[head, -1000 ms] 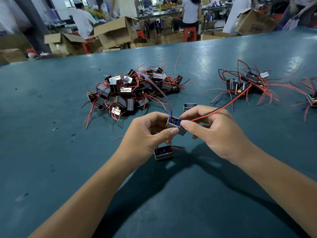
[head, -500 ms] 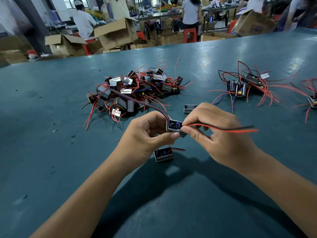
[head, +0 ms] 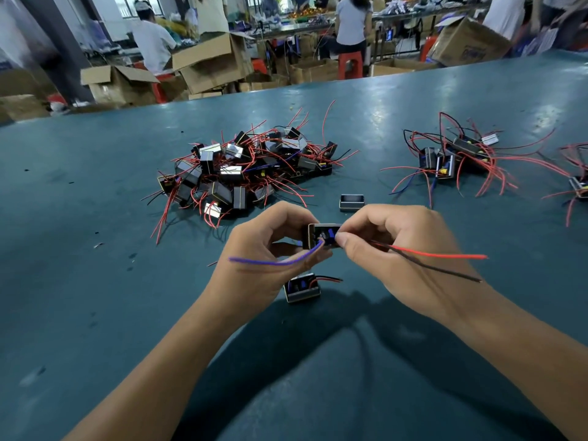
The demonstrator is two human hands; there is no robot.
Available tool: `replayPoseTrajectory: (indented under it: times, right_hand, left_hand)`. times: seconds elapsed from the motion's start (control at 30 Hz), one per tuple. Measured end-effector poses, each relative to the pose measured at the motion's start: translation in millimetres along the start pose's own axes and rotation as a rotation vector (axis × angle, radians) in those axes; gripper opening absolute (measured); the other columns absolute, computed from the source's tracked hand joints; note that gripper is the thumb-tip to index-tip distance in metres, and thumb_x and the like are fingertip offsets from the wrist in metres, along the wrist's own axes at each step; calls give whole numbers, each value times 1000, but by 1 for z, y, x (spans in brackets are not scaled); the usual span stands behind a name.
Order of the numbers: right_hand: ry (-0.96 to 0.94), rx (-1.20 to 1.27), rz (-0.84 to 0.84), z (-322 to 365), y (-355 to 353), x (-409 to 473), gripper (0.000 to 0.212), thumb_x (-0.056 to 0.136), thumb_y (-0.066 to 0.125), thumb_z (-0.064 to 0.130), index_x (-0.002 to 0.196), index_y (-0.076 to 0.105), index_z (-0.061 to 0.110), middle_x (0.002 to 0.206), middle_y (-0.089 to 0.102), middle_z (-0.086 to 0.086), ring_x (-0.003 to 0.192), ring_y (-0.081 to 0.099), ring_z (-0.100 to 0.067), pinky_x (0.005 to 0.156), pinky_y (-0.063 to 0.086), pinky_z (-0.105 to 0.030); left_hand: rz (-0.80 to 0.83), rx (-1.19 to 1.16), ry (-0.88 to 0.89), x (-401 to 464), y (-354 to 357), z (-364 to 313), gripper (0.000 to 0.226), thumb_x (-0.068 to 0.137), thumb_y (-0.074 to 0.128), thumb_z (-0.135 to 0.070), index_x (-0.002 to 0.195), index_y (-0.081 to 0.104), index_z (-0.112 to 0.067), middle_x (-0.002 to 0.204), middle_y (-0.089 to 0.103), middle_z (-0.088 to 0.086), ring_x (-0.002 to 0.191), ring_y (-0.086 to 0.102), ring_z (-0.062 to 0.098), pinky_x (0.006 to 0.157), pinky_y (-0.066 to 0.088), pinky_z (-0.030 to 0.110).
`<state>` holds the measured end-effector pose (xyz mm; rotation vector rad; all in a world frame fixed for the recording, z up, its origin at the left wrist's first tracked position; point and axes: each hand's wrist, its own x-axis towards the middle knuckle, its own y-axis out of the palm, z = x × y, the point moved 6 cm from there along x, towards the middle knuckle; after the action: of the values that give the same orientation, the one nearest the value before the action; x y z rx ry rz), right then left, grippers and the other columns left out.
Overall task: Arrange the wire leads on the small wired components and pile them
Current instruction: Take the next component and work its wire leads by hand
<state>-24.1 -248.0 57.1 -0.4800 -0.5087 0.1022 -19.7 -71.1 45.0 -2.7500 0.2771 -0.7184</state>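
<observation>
L hand [head: 267, 249] grips the small wired component [head: 323, 237] above the desk [head: 95, 281]; R hand [head: 397, 249] pinches its red lead [head: 439, 255] & black lead [head: 445, 271], blue lead [head: 273, 261] trailing left. Risk: hard tug could tear a lead off its terminal, or the part slips. Teal desk w/ big component pile [head: 248, 173] behind, smaller pile [head: 455, 157] to the right; workshop w/ cardboard boxes [head: 206, 65] & workers beyond.

probably a factory workshop: cardboard boxes [head: 210, 63], seated workers [head: 152, 39], long worktable [head: 95, 173].
</observation>
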Motion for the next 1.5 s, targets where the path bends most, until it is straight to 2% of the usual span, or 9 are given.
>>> replayPoseTrajectory:
  times: [0.1, 0.3, 0.6, 0.73, 0.87, 1.03, 1.2, 1.33, 1.5]
  right_hand:
    - [109, 118, -22, -8, 6, -2, 9, 80, 75, 37, 78, 72, 29, 63, 69, 6, 51, 58, -5, 49, 41, -17]
    - [184, 332, 5, -13, 13, -2, 12, 84, 78, 23, 77, 70, 19, 63, 71, -4, 52, 67, -17, 40, 41, -23]
    - [-76, 114, -81, 12, 1, -7, 12, 88, 74, 18, 77, 70, 20, 60, 64, 1, 46, 52, -10, 46, 38, -16]
    - [-121, 85, -113, 13, -1, -8, 11, 87, 75, 17, 78, 70, 19, 60, 64, 3, 50, 55, -17, 49, 45, -28]
    - [-194, -3, -16, 16, 2, -5, 3, 89, 72, 11, 88, 72, 15, 70, 67, 10, 63, 62, -11, 58, 49, -23]
    - [382, 767, 346, -5, 8, 4, 31, 96, 39, -14, 103, 69, -5, 93, 73, -19, 81, 73, -26, 64, 57, -26]
    - [711, 1033, 524, -4, 4, -3, 41, 86, 44, 14, 106, 68, -13, 107, 69, -30, 89, 74, -33, 65, 61, -33]
    - [748, 889, 450, -8, 10, -6, 28, 82, 66, 26, 91, 71, 0, 86, 73, -18, 68, 72, -18, 50, 55, -21]
    - [540, 435, 265, -15, 8, -3, 12, 82, 76, 21, 73, 72, 14, 63, 68, -5, 41, 43, -6, 37, 30, -13]
  left_hand:
    - [-22, 93, 68, 0, 0, -1, 29, 82, 81, -11, 100, 65, -28, 94, 72, -2, 89, 71, 24, 80, 61, 43]
    - [-43, 161, 100, -1, -1, -3, 28, 82, 81, -13, 100, 64, -26, 92, 71, -5, 88, 71, 19, 78, 60, 30]
    - [-34, 43, -9, -2, 1, -5, 23, 80, 82, -19, 97, 66, -13, 87, 72, 1, 79, 69, 20, 71, 58, 31]
    - [-53, 194, 108, -3, 0, -14, 22, 81, 81, -17, 98, 68, -13, 89, 71, -3, 84, 71, 21, 76, 60, 35]
    - [-86, 355, 219, -4, -4, -21, 25, 81, 84, -9, 101, 68, -9, 93, 69, -3, 87, 71, 16, 76, 61, 35]
    - [-130, 420, 272, -4, -11, -24, 27, 81, 83, -4, 102, 68, -8, 94, 68, -3, 88, 69, 8, 80, 59, 28]
    - [-82, 415, 349, -6, -7, -32, 23, 86, 72, -14, 107, 64, -16, 99, 63, -7, 90, 66, 5, 80, 53, 12]
    - [-33, 468, 418, -7, -2, -35, 15, 91, 71, -14, 104, 64, -12, 98, 63, -2, 87, 64, 13, 80, 57, 23]
    - [-3, 522, 393, -7, 4, -29, 17, 88, 72, -14, 99, 69, -2, 93, 66, 3, 82, 66, 16, 75, 58, 31]
